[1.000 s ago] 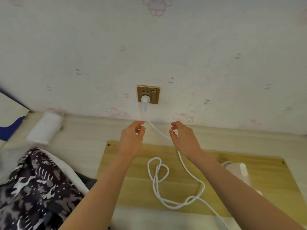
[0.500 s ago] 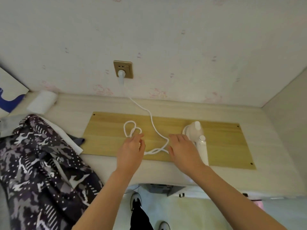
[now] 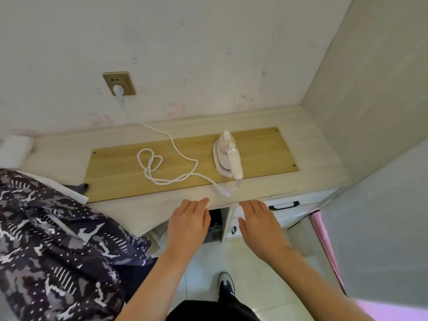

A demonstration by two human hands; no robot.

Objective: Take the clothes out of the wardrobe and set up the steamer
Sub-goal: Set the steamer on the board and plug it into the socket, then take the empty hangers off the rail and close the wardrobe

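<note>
Head view, hands (image 3: 222,224) withdrawn, seemingly empty, cord (image 3: 171,167) released

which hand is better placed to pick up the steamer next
Probably right. The right hand lies nearer the steamer, whose handle end points towards it; the left hand is further off. Both are empty.

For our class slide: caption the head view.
Steamer plugged into wall socket; both hands open, empty.
</note>
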